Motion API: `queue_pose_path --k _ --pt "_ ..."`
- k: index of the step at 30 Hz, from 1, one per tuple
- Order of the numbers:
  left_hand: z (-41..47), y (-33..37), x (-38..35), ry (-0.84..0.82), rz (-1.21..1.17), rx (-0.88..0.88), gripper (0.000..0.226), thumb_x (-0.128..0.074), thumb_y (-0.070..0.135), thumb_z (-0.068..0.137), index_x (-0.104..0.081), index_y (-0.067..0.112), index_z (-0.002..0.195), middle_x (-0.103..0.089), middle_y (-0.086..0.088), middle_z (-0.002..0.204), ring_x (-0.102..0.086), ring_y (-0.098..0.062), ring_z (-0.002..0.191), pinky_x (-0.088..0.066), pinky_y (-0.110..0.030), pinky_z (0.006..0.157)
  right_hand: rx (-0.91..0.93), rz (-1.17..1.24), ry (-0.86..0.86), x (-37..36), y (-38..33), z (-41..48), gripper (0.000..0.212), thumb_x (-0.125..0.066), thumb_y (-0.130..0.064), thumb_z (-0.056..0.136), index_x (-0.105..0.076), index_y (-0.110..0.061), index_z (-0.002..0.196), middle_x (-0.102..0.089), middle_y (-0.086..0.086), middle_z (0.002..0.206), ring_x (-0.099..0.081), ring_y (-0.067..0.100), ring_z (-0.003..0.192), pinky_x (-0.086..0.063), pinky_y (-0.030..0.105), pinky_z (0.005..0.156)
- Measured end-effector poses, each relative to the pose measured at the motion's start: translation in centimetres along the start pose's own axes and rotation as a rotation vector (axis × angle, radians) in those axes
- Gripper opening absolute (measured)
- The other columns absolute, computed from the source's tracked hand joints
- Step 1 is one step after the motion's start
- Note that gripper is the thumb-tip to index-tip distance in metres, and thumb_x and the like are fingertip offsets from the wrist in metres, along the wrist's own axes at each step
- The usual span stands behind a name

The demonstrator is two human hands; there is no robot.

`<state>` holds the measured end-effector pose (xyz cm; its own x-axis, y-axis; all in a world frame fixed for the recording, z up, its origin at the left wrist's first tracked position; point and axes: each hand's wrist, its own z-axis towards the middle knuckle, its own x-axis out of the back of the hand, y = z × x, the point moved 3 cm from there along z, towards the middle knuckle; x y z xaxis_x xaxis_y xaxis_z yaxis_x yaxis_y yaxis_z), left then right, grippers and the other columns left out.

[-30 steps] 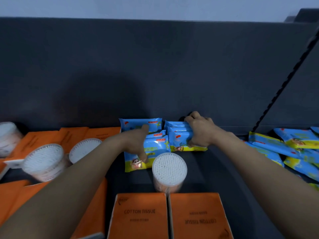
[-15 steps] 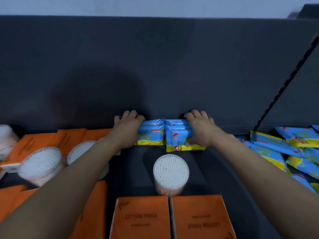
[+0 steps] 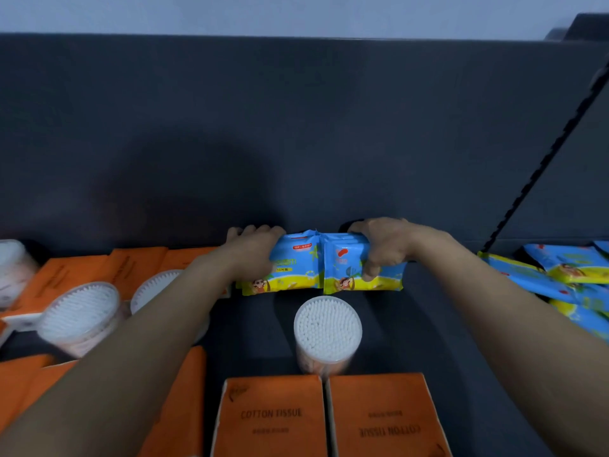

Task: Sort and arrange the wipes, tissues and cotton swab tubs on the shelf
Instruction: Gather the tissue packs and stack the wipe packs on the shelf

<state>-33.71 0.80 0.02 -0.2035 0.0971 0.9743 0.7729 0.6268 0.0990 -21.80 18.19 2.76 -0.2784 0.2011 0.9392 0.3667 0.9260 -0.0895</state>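
Note:
Two stacks of blue-and-yellow wipe packs stand side by side against the shelf's back wall. My left hand [image 3: 253, 252] grips the left wipe stack [image 3: 293, 268] from its left end. My right hand [image 3: 385, 249] grips the right wipe stack [image 3: 346, 268], thumb on its front face. A clear cotton swab tub [image 3: 328, 331] stands upright just in front of the stacks. Two orange cotton tissue boxes [image 3: 270, 417] [image 3: 385, 417] lie side by side at the near edge.
More swab tubs [image 3: 80, 313] [image 3: 155, 285] [image 3: 13, 268] and orange tissue packs [image 3: 82, 272] lie jumbled on the left. Loose wipe packs [image 3: 566, 275] are piled at the right beyond a notched shelf upright [image 3: 540, 169]. The dark back panel [image 3: 296, 127] rises behind.
My left hand pushed the loose left packs back and upright into a stack beside the right one. Both hands now press the two stacks together at the back wall.

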Motion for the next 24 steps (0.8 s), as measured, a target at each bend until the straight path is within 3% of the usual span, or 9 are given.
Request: queue_pose_path --k 6,10,15,20,24 --pt "0.1 -0.8 -0.9 0.052 0.042 0.039 0.067 -0.052 0.02 0.087 -0.018 0.029 0.144 -0.029 -0.002 0.138 -0.028 -0.027 0.125 -0.018 -0.049 0.11 -0.005 0.119 -0.05 0.0 0.4 -0.4 0.068 -0.082 -0.024 0.061 -0.05 -0.027 0.121 -0.06 -0.005 0.11 -0.057 0.02 0.103 -0.049 0.038 0.091" --pt "0.0 -0.5 -1.6 0.143 0.0 0.031 0.072 -0.053 0.012 0.082 -0.016 0.025 0.142 -0.024 -0.002 0.139 -0.029 -0.026 0.124 -0.02 -0.051 0.107 -0.028 -0.074 0.053 -1.0 -0.4 0.5 0.087 -0.081 -0.03 0.064 -0.034 -0.021 0.136 -0.047 0.0 0.129 -0.043 0.022 0.123 -0.033 0.039 0.1" --pt "0.1 -0.6 -1.9 0.192 -0.105 -0.03 0.066 -0.056 0.01 0.083 -0.026 0.023 0.14 -0.026 0.0 0.138 -0.026 -0.02 0.127 -0.02 -0.047 0.108 -0.013 -0.124 0.174 -2.2 -0.3 0.3 0.097 -0.08 -0.034 0.064 -0.027 -0.017 0.143 -0.03 0.006 0.134 -0.028 0.028 0.125 -0.024 0.039 0.113" --pt "-0.4 -0.3 -2.8 0.344 0.038 -0.037 0.072 -0.053 0.011 0.083 -0.019 0.022 0.146 -0.019 -0.003 0.146 -0.015 -0.024 0.134 -0.012 -0.05 0.112 0.042 -0.13 0.294 -1.8 -0.6 0.1 0.082 -0.075 -0.024 0.07 -0.031 -0.012 0.139 -0.036 0.008 0.131 -0.033 0.027 0.124 -0.028 0.039 0.111" --pt "-0.9 0.1 -3.4 0.336 0.064 0.01 0.075 -0.052 0.023 0.086 -0.01 0.02 0.148 -0.013 -0.005 0.148 -0.011 -0.025 0.138 -0.014 -0.053 0.112 0.028 -0.24 0.342 -2.7 -1.0 -0.6 0.07 -0.065 -0.026 0.079 -0.032 -0.011 0.139 -0.032 0.009 0.135 -0.032 0.029 0.122 -0.031 0.039 0.105"
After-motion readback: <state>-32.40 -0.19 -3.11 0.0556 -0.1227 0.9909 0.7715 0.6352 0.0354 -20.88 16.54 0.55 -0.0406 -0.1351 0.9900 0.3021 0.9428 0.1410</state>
